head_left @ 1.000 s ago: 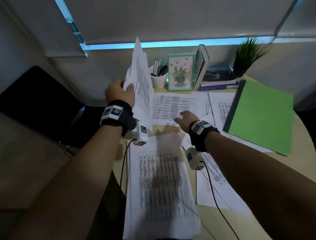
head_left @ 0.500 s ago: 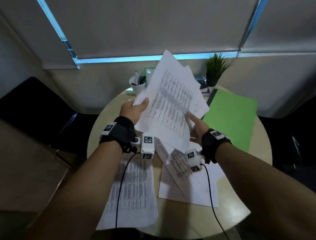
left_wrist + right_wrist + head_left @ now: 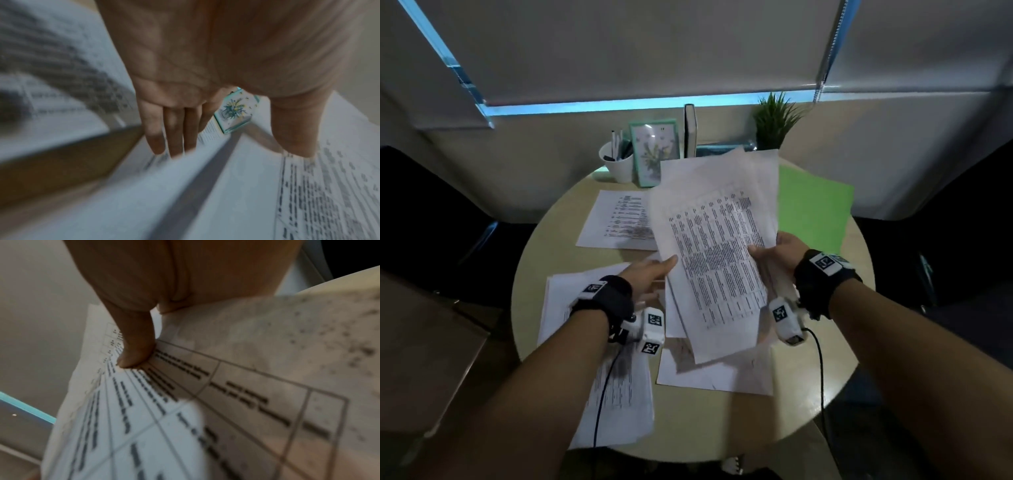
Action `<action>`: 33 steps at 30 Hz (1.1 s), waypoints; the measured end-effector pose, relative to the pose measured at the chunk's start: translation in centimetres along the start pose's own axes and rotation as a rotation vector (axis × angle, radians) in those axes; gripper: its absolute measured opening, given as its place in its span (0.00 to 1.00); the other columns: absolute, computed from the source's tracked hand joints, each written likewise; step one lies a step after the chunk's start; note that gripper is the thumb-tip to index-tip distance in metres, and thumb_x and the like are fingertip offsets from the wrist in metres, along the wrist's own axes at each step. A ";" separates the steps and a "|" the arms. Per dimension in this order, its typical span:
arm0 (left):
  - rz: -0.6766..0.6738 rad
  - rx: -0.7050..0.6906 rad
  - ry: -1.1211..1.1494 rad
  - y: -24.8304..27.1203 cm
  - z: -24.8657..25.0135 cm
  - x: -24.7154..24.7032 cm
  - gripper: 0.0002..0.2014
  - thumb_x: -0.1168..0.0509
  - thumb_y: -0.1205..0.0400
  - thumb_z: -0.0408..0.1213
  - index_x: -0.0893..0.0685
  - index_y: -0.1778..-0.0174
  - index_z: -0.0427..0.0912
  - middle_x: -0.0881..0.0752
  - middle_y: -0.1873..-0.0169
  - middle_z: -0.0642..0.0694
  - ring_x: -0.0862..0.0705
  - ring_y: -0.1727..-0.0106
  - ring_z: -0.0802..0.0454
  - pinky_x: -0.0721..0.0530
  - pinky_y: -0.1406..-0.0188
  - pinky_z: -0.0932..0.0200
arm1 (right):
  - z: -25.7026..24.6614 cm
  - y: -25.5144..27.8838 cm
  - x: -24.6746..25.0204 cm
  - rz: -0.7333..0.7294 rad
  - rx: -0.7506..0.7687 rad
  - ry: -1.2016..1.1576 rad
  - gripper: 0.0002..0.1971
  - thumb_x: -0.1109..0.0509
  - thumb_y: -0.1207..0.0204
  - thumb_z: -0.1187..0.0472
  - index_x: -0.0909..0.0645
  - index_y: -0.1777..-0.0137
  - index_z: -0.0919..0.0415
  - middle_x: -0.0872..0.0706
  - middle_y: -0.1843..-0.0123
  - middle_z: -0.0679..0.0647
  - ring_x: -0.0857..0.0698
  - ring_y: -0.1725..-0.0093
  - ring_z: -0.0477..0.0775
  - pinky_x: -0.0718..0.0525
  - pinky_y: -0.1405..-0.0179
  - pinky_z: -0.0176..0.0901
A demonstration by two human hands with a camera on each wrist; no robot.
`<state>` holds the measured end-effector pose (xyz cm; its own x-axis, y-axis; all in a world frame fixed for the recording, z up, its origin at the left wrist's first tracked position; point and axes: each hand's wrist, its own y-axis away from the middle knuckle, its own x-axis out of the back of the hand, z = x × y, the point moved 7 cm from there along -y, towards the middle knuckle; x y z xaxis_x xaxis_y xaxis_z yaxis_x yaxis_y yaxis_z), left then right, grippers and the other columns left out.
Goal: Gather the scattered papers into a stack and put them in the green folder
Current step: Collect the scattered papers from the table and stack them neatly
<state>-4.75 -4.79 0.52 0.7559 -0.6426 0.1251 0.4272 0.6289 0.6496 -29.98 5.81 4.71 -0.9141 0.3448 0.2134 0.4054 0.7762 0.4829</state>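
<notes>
My right hand (image 3: 774, 251) grips a loose bundle of printed papers (image 3: 715, 246) by its right edge, above the round table (image 3: 544, 246). The right wrist view shows the thumb (image 3: 133, 356) pressed on the top sheet (image 3: 226, 402), with the fingers hidden underneath. My left hand (image 3: 654, 274) is at the bundle's left edge with straight fingers (image 3: 170, 146); the thumb touches a sheet. The green folder (image 3: 811, 209) lies closed at the table's far right, partly behind the bundle. More sheets lie on the table at the far left (image 3: 616, 219), near left (image 3: 571, 301) and under the bundle (image 3: 722, 377).
At the table's back stand a white pen cup (image 3: 616, 164), a teal picture frame (image 3: 654, 150), an upright book (image 3: 690, 130) and a potted plant (image 3: 774, 120). Dark chairs flank the table. Cables hang from both wrist cameras.
The bundle has come down and swung to the right, now held by my right hand. My left hand has loosened its grip and lies flat at the left edge.
</notes>
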 end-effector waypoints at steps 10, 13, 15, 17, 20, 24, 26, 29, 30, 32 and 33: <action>0.336 -0.404 0.104 -0.1 5.5 0.1 0.13 0.24 0.25 0.42 0.12 0.49 0.42 0.11 0.54 0.49 0.13 0.49 0.50 0.18 0.45 0.56 | -3.0 -0.3 -0.5 0.117 0.193 0.191 0.18 0.25 0.26 0.60 0.20 0.37 0.62 0.13 0.47 0.55 0.17 0.59 0.50 0.23 0.60 0.34; 0.430 -0.553 0.045 1.2 8.5 0.1 0.10 0.26 0.23 0.44 0.14 0.53 0.43 0.13 0.60 0.51 0.16 0.60 0.60 0.20 0.55 0.62 | -4.8 0.1 0.1 0.292 0.306 -0.008 0.18 0.28 0.23 0.62 0.24 0.35 0.64 0.15 0.45 0.54 0.17 0.53 0.52 0.20 0.56 0.39; 0.513 -0.621 -0.002 1.9 9.9 0.4 0.11 0.26 0.24 0.47 0.14 0.52 0.44 0.13 0.60 0.54 0.16 0.60 0.61 0.20 0.58 0.65 | -5.9 0.4 0.0 0.309 0.374 -0.092 0.16 0.27 0.24 0.62 0.22 0.37 0.62 0.14 0.49 0.50 0.15 0.57 0.46 0.20 0.63 0.29; 0.575 -0.666 -0.057 2.2 10.9 0.6 0.16 0.25 0.26 0.51 0.13 0.50 0.44 0.11 0.57 0.53 0.14 0.57 0.56 0.18 0.55 0.64 | -6.3 0.3 -0.4 0.303 0.395 -0.139 0.16 0.25 0.26 0.64 0.19 0.38 0.61 0.13 0.51 0.49 0.14 0.57 0.44 0.20 0.66 0.26; 0.602 -0.666 -0.176 2.1 11.1 0.8 0.19 0.25 0.28 0.54 0.13 0.48 0.45 0.10 0.56 0.51 0.13 0.55 0.54 0.16 0.54 0.59 | -5.5 -0.2 -0.4 0.316 0.346 -0.145 0.19 0.21 0.31 0.65 0.16 0.39 0.62 0.12 0.51 0.53 0.14 0.56 0.50 0.20 0.64 0.28; 0.574 -0.632 -0.156 1.4 9.4 1.0 0.19 0.23 0.29 0.50 0.13 0.47 0.46 0.10 0.56 0.53 0.12 0.53 0.56 0.14 0.51 0.58 | -3.6 -0.7 -1.3 0.249 0.263 -0.175 0.19 0.21 0.31 0.68 0.17 0.39 0.62 0.11 0.45 0.55 0.13 0.53 0.50 0.20 0.61 0.30; 0.576 -0.622 -0.133 1.2 8.8 1.2 0.18 0.23 0.28 0.48 0.13 0.46 0.45 0.10 0.55 0.54 0.12 0.53 0.55 0.13 0.49 0.56 | -3.5 -0.7 -1.6 0.235 0.264 -0.178 0.18 0.23 0.28 0.67 0.17 0.38 0.62 0.12 0.45 0.54 0.14 0.52 0.49 0.23 0.65 0.28; 0.620 -0.624 -0.152 1.5 9.3 1.5 0.16 0.25 0.26 0.48 0.13 0.48 0.43 0.11 0.56 0.52 0.12 0.53 0.53 0.14 0.50 0.58 | -4.8 -0.6 -1.8 0.220 0.309 -0.188 0.18 0.25 0.26 0.67 0.19 0.36 0.63 0.13 0.44 0.54 0.15 0.49 0.51 0.23 0.64 0.27; 0.642 -0.636 -0.143 1.7 9.7 1.8 0.15 0.25 0.25 0.48 0.13 0.48 0.42 0.12 0.56 0.52 0.13 0.53 0.53 0.16 0.51 0.60 | -5.4 -0.6 -1.8 0.222 0.334 -0.188 0.18 0.25 0.26 0.68 0.18 0.36 0.64 0.13 0.43 0.55 0.15 0.48 0.53 0.22 0.62 0.27; 0.680 -0.658 -0.100 2.2 10.5 2.2 0.15 0.26 0.25 0.47 0.14 0.48 0.42 0.12 0.56 0.52 0.13 0.54 0.54 0.18 0.52 0.62 | -6.5 -0.5 -1.9 0.227 0.372 -0.177 0.17 0.25 0.26 0.69 0.18 0.37 0.64 0.13 0.44 0.56 0.15 0.47 0.54 0.21 0.61 0.29; 0.691 -0.671 -0.082 2.4 10.8 2.3 0.16 0.26 0.25 0.47 0.14 0.47 0.42 0.12 0.56 0.53 0.13 0.54 0.55 0.17 0.52 0.62 | -6.9 -0.4 -1.8 0.230 0.378 -0.172 0.18 0.25 0.27 0.69 0.18 0.37 0.64 0.13 0.44 0.56 0.15 0.47 0.54 0.21 0.62 0.28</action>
<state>-7.32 -9.46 10.48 0.9203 -0.0492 0.3880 0.1146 0.9824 -0.1474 -28.47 1.23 9.94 -0.8004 0.5875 0.1195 0.5980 0.7964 0.0901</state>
